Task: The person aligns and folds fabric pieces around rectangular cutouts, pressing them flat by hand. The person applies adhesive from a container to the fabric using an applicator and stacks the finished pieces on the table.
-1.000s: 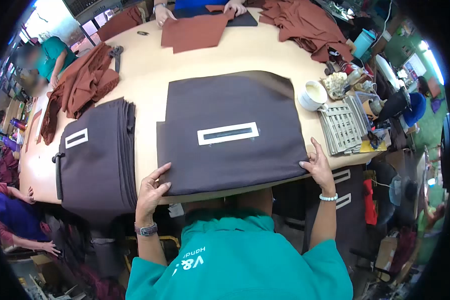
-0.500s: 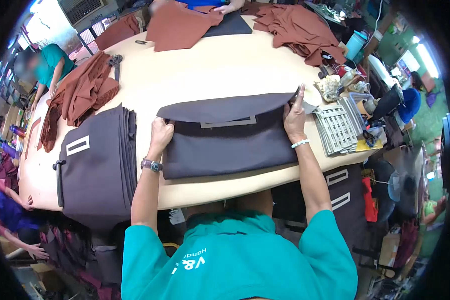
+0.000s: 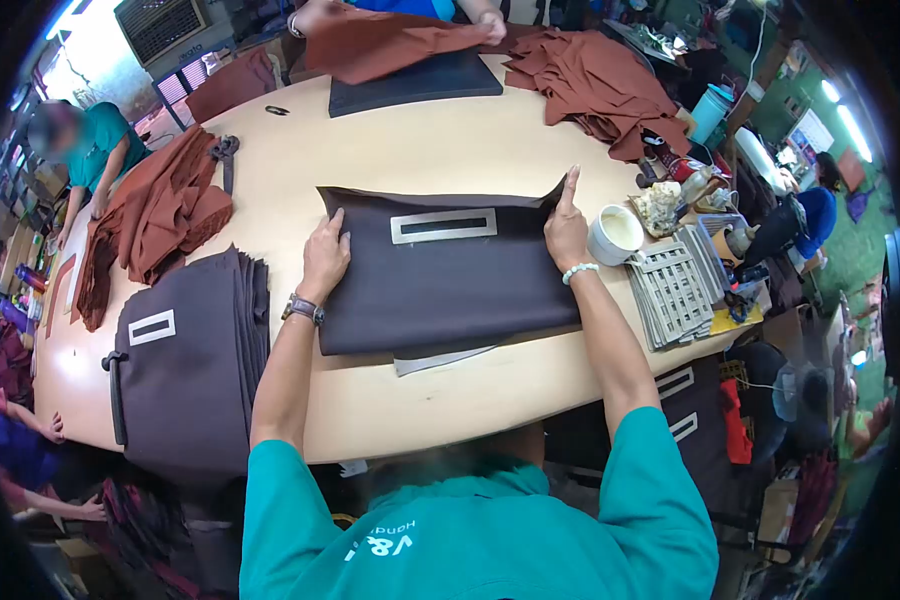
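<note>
A dark brown panel of leather-like sheet (image 3: 450, 290) lies on the table in front of me, with its far edge curling upward. Near that edge a beige rectangular frame patch (image 3: 442, 237) shows in full. My left hand (image 3: 326, 255) grips the panel's left side, thumb on top. At the right side my right hand (image 3: 567, 235) holds the far corner, its index finger pointing up; its fingers beneath are hidden. A pale sheet (image 3: 435, 361) pokes out under the near edge.
On the left lies a stack of dark panels (image 3: 195, 370) with a black-handled tool (image 3: 117, 395). Rust-brown pieces (image 3: 150, 215) lie beyond. A white mug (image 3: 616, 235) and lattice pieces (image 3: 675, 290) stand right. Opposite, a co-worker's hands hold rust-brown material (image 3: 400, 45) over a black board (image 3: 415, 85).
The panel's far part, folded over toward me, has gone back, uncovering the whole frame patch. My right hand moved slightly left. The co-worker's rust-brown piece has lifted off the table.
</note>
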The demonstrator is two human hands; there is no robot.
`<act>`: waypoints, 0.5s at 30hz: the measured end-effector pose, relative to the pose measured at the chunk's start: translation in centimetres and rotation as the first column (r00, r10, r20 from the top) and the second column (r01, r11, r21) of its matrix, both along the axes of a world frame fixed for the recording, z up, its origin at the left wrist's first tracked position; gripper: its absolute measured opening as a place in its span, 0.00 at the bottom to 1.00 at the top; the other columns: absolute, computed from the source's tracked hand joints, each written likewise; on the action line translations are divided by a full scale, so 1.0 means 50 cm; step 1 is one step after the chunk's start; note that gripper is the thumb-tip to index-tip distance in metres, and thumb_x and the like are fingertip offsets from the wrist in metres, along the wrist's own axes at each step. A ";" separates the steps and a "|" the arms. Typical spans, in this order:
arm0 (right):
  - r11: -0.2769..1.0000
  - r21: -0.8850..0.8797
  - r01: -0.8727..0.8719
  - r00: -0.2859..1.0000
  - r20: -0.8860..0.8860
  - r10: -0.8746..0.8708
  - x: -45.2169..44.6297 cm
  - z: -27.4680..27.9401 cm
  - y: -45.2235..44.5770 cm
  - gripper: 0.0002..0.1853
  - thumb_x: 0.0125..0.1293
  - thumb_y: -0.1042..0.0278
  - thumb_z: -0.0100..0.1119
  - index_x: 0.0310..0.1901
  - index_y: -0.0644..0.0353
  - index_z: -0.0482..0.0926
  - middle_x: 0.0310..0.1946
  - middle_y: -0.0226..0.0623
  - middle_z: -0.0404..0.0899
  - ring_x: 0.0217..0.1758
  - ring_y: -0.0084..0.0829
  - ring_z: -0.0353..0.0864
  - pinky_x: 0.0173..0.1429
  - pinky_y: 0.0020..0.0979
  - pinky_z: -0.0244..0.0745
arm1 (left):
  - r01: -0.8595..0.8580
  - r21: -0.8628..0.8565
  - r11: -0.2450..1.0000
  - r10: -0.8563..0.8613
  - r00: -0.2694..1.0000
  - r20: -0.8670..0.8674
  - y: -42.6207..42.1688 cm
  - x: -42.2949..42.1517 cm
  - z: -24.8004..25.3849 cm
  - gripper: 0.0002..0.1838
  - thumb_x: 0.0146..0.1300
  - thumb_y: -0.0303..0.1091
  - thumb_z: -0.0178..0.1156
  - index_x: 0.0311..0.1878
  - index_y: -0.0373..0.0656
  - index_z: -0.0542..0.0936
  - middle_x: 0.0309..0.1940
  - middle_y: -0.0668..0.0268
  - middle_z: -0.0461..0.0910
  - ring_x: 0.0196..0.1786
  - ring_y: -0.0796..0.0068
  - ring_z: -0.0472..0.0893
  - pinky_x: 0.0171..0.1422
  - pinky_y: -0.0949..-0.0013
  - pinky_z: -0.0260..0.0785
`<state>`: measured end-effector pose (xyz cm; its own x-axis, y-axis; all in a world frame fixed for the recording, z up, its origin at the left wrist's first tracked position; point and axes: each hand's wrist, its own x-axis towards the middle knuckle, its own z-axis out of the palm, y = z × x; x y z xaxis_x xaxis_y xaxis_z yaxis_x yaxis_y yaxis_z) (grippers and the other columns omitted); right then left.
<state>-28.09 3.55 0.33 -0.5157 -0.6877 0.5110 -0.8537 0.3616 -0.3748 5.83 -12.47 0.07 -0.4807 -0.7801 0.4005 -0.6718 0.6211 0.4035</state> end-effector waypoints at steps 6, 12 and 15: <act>0.987 0.106 0.117 0.990 0.063 -0.124 -0.022 0.009 -0.068 0.48 0.53 0.78 0.49 0.70 0.55 0.28 0.21 0.53 0.76 0.25 0.51 0.78 0.32 0.46 0.71 | -0.035 -0.032 0.999 0.036 0.999 0.023 -0.057 -0.017 -0.009 0.22 0.54 0.30 0.57 0.54 0.36 0.73 0.41 0.50 0.76 0.42 0.52 0.78 0.48 0.57 0.70; 0.996 -0.008 0.086 0.973 0.215 -0.082 -0.042 -0.011 -0.127 0.48 0.54 0.74 0.56 0.70 0.56 0.34 0.30 0.45 0.80 0.33 0.46 0.80 0.40 0.42 0.74 | -0.051 -0.011 0.999 0.052 0.998 0.027 -0.087 -0.033 -0.001 0.23 0.52 0.29 0.59 0.54 0.36 0.74 0.41 0.52 0.77 0.43 0.53 0.78 0.49 0.59 0.70; 0.998 -0.047 0.040 0.964 0.264 -0.027 -0.054 -0.012 -0.140 0.46 0.55 0.74 0.56 0.70 0.56 0.37 0.32 0.40 0.80 0.34 0.43 0.80 0.41 0.41 0.74 | -0.028 -0.011 1.000 0.028 1.000 -0.003 -0.096 -0.037 -0.006 0.23 0.51 0.28 0.60 0.53 0.35 0.74 0.42 0.52 0.77 0.44 0.52 0.78 0.50 0.59 0.70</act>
<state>-30.80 -3.46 -0.29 -0.6587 -0.6443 0.3885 -0.7105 0.3627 -0.6030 3.96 -17.25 -0.23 -0.4575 -0.7887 0.4106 -0.6876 0.6066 0.3991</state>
